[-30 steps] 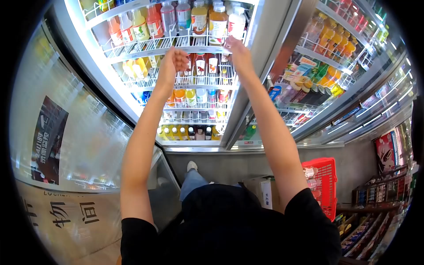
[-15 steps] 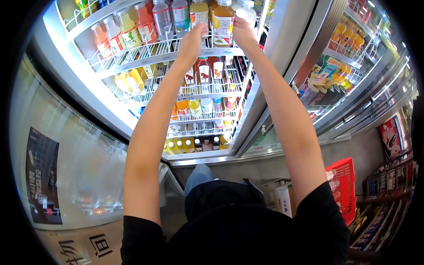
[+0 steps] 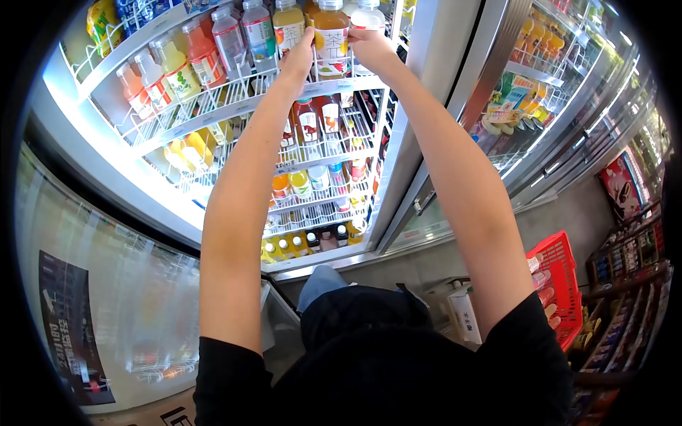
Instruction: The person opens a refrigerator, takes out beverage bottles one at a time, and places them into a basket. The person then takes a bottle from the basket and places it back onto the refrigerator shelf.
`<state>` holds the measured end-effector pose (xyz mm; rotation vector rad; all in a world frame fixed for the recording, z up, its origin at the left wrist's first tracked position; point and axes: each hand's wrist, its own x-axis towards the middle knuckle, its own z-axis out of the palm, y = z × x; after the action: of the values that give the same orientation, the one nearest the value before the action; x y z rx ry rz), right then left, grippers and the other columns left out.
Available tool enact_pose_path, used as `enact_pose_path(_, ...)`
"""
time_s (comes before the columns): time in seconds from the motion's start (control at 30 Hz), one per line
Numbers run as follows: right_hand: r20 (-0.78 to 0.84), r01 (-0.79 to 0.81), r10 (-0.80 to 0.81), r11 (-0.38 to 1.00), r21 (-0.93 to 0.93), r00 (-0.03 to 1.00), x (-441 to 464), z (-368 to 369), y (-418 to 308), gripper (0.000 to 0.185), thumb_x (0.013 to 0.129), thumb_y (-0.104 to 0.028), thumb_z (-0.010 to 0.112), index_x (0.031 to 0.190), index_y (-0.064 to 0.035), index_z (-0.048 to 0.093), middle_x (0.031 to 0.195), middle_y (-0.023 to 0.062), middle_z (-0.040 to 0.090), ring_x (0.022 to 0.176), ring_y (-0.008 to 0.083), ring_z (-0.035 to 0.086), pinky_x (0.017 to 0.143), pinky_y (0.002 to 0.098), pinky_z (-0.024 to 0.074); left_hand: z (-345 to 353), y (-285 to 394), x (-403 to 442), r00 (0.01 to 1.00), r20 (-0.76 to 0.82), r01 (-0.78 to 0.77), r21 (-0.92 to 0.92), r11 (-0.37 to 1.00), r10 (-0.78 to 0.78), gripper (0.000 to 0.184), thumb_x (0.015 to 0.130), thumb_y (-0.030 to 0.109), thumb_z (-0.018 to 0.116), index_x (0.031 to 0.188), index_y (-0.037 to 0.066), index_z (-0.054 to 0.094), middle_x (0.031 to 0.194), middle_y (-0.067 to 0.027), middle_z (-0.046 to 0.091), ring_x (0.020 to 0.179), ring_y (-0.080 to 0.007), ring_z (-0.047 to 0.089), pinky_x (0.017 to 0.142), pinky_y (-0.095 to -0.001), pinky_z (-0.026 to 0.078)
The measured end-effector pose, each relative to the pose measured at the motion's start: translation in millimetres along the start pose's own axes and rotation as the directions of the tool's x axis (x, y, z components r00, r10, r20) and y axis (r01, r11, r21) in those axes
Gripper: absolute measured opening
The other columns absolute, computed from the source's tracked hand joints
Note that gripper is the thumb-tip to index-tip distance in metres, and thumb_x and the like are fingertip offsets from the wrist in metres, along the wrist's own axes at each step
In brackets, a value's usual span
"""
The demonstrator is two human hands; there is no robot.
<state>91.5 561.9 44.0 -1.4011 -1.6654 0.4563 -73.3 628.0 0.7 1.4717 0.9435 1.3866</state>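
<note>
A bottle of amber tea (image 3: 331, 44) with a white fruit-printed label stands at the front of the upper fridge shelf (image 3: 234, 106). My left hand (image 3: 300, 58) is closed at its left side, fingertips against the bottle. From the other side my right hand (image 3: 374, 52) grips it, its fingers partly hidden behind the bottle. Left of my left hand stands a paler tea bottle (image 3: 288, 32). Another white-capped bottle (image 3: 367, 20) is behind my right hand.
Red, green and clear drink bottles (image 3: 177, 69) line the same shelf, with more on lower shelves. An open glass door (image 3: 128, 284) is at left. A red basket (image 3: 561, 284) holding goods and a cardboard box (image 3: 462, 316) are at lower right.
The view has shifted, so the shelves appear further left. My left hand has come closer to the amber tea bottle's side; my right hand stays at its right side.
</note>
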Motion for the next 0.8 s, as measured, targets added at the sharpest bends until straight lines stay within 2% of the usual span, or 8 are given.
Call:
enact_pose_path(0.1,-0.019,0.084,-0.082,0.985,0.150,0.996,-8.8,-2.0,-1.1,0.040,0.090,-0.009,0.046,0.127,-0.0075,0.063,0.109,0.0113,0.070,0.095,0.0167,0.064,0.087,0.0301,0.0476,-5.5,2.3,-2.8,0.999,0.037,-0.025,-0.080,0.996,0.028,0.062,0.099,0.049,0.042,0.142,0.005,0.047,0.145,-0.0110,0.047,0.134,-0.0208,0.038,0.112,-0.0347,0.023)
enact_pose_path(0.13,-0.068,0.099,-0.087,0.975,0.200,0.994,-10.3,1.4,0.0,0.037,0.089,-0.014,0.047,0.118,-0.0065,0.067,0.093,0.0150,0.070,0.083,0.0241,0.066,0.077,0.0348,0.0503,-3.3,12.6,-16.6,0.997,0.039,-0.058,-0.073,0.996,0.061,0.058,0.101,0.045,0.042,0.142,0.004,0.047,0.142,-0.0084,0.049,0.132,-0.0191,0.041,0.112,-0.0331,0.024)
enact_pose_path(0.23,-0.150,0.196,-0.163,0.950,0.245,0.975,-23.0,1.7,-1.7,0.040,0.089,-0.016,0.046,0.124,-0.0075,0.064,0.103,0.0163,0.071,0.092,0.0243,0.067,0.083,0.0312,0.0495,6.8,38.6,-57.7,0.974,0.080,-0.208,-0.067,0.976,0.213,0.052,0.103,0.037,0.044,0.142,0.003,0.045,0.140,-0.0064,0.051,0.128,-0.0175,0.044,0.110,-0.0304,0.027)
enact_pose_path(0.37,-0.246,0.354,-0.266,0.816,0.457,0.932,-24.8,6.9,0.1,0.046,0.088,-0.004,0.045,0.132,-0.0013,0.058,0.122,0.0183,0.066,0.114,0.0217,0.063,0.097,0.0276,0.0460,10.8,45.7,-71.4,0.921,0.081,-0.387,0.085,0.918,0.380,0.051,0.104,0.034,0.043,0.145,0.004,0.040,0.141,-0.0116,0.049,0.129,-0.0209,0.043,0.110,-0.0324,0.029)
enact_pose_path(0.47,-0.255,0.365,-0.269,0.782,0.505,0.929,-44.7,-5.9,-18.6,0.047,0.087,0.001,0.043,0.133,0.0016,0.056,0.125,0.0186,0.065,0.115,0.0206,0.063,0.097,0.0284,0.0468,7.9,39.2,-68.4,0.734,0.095,-0.647,0.401,0.649,0.672,0.063,0.104,0.036,0.040,0.153,0.000,0.021,0.154,-0.0208,0.030,0.143,-0.0305,0.030,0.115,-0.0352,0.024)
enact_pose_path(0.6,-0.173,0.341,-0.297,0.743,0.575,0.939,-68.6,-24.2,-31.0,0.046,0.091,0.003,0.040,0.134,0.0007,0.055,0.124,0.0165,0.064,0.115,0.0209,0.062,0.096,0.0308,0.0507,16.3,54.1,-96.5,0.785,0.061,-0.614,0.207,0.762,0.616,0.061,0.104,0.029,0.042,0.154,0.002,0.020,0.144,-0.0227,0.040,0.133,-0.0318,0.041,0.111,-0.0354,0.030)
enact_pose_path(0.7,-0.125,0.237,-0.204,0.892,0.385,0.971,-93.7,-44.8,-40.8,0.043,0.091,0.001,0.043,0.130,-0.0004,0.059,0.117,0.0166,0.068,0.107,0.0199,0.066,0.090,0.0287,0.0530,23.6,70.1,-128.3,0.856,0.068,-0.507,0.303,0.807,0.512,0.062,0.105,0.028,0.039,0.156,0.006,0.012,0.157,-0.0192,0.026,0.141,-0.0250,0.032,0.114,-0.0339,0.025)
enact_pose_path(0.8,-0.163,0.302,-0.257,0.868,0.395,0.953,-109.3,-55.8,-41.4,0.038,0.094,-0.007,0.052,0.130,-0.0037,0.060,0.110,0.0159,0.071,0.099,0.0173,0.068,0.085,0.0278,0.0530,40.4,82.7,-156.4,0.844,-0.008,-0.511,0.284,0.811,0.536,0.061,0.105,0.028,0.040,0.155,0.004,0.016,0.147,-0.0199,0.036,0.133,-0.0263,0.040,0.110,-0.0336,0.030)
